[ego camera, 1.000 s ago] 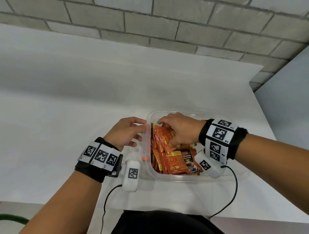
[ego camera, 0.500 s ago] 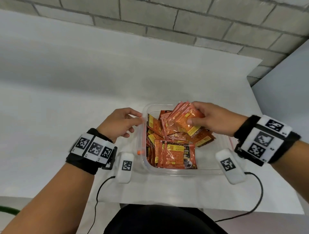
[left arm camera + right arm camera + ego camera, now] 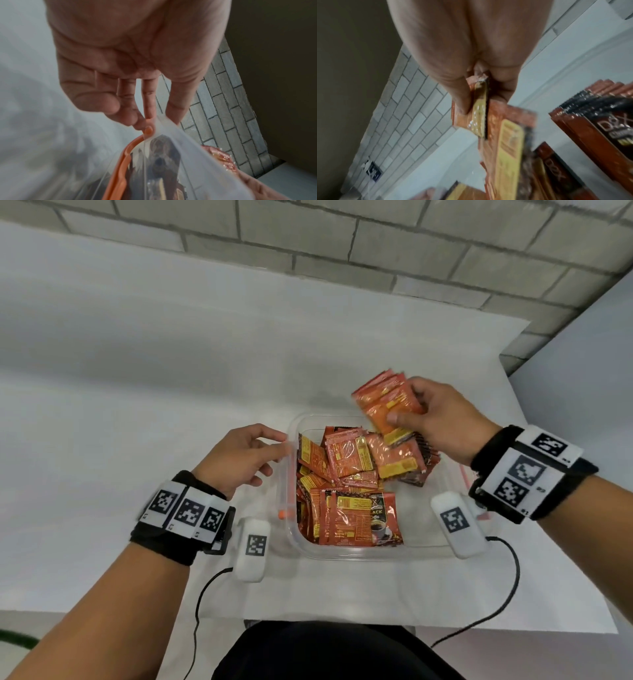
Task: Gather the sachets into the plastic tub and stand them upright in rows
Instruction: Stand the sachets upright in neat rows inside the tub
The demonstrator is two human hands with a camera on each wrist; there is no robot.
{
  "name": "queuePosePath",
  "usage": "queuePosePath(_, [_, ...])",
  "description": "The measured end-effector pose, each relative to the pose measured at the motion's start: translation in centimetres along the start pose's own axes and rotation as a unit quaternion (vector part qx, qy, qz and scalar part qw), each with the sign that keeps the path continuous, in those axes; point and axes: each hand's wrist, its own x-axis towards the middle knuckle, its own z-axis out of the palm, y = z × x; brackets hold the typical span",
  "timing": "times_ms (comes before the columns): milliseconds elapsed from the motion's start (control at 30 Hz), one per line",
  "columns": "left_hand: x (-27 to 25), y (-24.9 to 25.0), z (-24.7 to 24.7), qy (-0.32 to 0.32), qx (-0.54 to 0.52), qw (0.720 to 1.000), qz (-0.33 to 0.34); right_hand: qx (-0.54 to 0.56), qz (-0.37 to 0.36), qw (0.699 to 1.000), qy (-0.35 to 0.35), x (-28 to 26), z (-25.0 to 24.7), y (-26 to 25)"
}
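Observation:
A clear plastic tub (image 3: 359, 556) stands on the white table close to me. Orange coffee sachets (image 3: 346, 460) fill its left and far parts; some lean, and one (image 3: 356, 518) lies flat at the front. My right hand (image 3: 407, 405) pinches a bundle of sachets (image 3: 383, 402) in the air over the tub's far right corner. The right wrist view shows the thumb and fingers (image 3: 460, 100) clamped on that bundle (image 3: 479, 119), with other sachets (image 3: 599, 128) below. My left hand (image 3: 277, 448) pinches the tub's left rim (image 3: 180, 155) beside its orange clip (image 3: 126, 155).
The white table (image 3: 137, 440) runs far to the left and back to a grey brick wall (image 3: 342, 251). A grey panel (image 3: 582, 354) stands at the right. White sensor units (image 3: 253, 542) with black cables hang from both wrists near the table's front edge.
My right hand has come up out of the tub with a bundle of sachets and moved back and to the right. The left hand stays at the rim.

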Motion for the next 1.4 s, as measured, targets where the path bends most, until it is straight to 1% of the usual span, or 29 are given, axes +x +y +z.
queuePosePath(67, [-0.1,-0.1,0.0,0.001,-0.001,1.000,0.000,0.076,-0.008,0.995,0.059,0.3,-0.4,0.0])
queuePosePath(100, [-0.1,-0.1,0.0,0.001,-0.002,1.000,0.000,0.121,-0.004,0.990,0.069,0.2,-0.3,0.0])
queuePosePath(133, [-0.1,-0.1,-0.1,0.002,-0.002,1.000,0.000,0.165,0.007,0.984,0.061,0.1,0.0,0.1])
queuePosePath(167, [0.0,0.0,-0.1,0.001,-0.002,1.000,0.000,0.198,0.024,0.979,0.036,0.0,0.6,0.3])
queuePosePath(233, [0.0,0.0,-0.1,-0.001,-0.003,1.000,-0.001,0.214,0.057,0.974,-0.037,-0.6,2.1,1.0])
queuePosePath(267, [0.0,0.0,-0.1,-0.002,-0.004,1.000,-0.001,0.203,0.071,0.974,-0.074,-0.9,2.9,1.4])
queuePosePath(333, [0.0,-0.1,-0.1,-0.003,-0.005,1.000,-0.001,0.147,0.090,0.977,-0.124,-1.5,4.2,2.1])
queuePosePath(400, [0.0,-0.1,-0.1,-0.003,-0.006,1.000,-0.001,0.045,0.084,0.984,-0.152,-1.7,4.9,2.7])
queuePosePath(433, [0.0,-0.1,-0.1,-0.003,-0.007,1.000,-0.001,-0.007,0.086,0.982,-0.166,-1.7,5.1,2.9])
queuePosePath(533, [0.0,0.0,-0.1,-0.003,-0.009,1.000,-0.001,-0.132,0.094,0.967,-0.195,-1.5,5.1,2.0])
queuePosePath(667, [0.0,-0.1,0.0,-0.002,-0.014,1.000,0.001,-0.194,0.076,0.949,-0.236,-1.5,5.4,0.9])
queuePosePath(867, [0.0,-0.3,0.0,-0.003,-0.019,1.000,0.004,-0.238,0.025,0.934,-0.265,-2.3,5.6,0.1])
queuePosePath(967, [0.0,-0.3,0.0,-0.003,-0.020,1.000,0.006,-0.225,0.015,0.939,-0.261,-2.3,5.6,0.0])
queuePosePath(1167, [0.0,-0.4,0.1,0.000,-0.022,1.000,0.005,-0.191,-0.010,0.955,-0.228,-2.8,5.6,0.2])
queuePosePath(1267, [0.1,-0.4,0.1,0.001,-0.022,1.000,0.006,-0.195,-0.022,0.957,-0.214,-3.1,5.6,0.5])
queuePosePath(1400, [0.1,-0.5,0.1,0.005,-0.022,1.000,0.007,-0.183,-0.025,0.958,-0.217,-3.4,5.5,0.7])
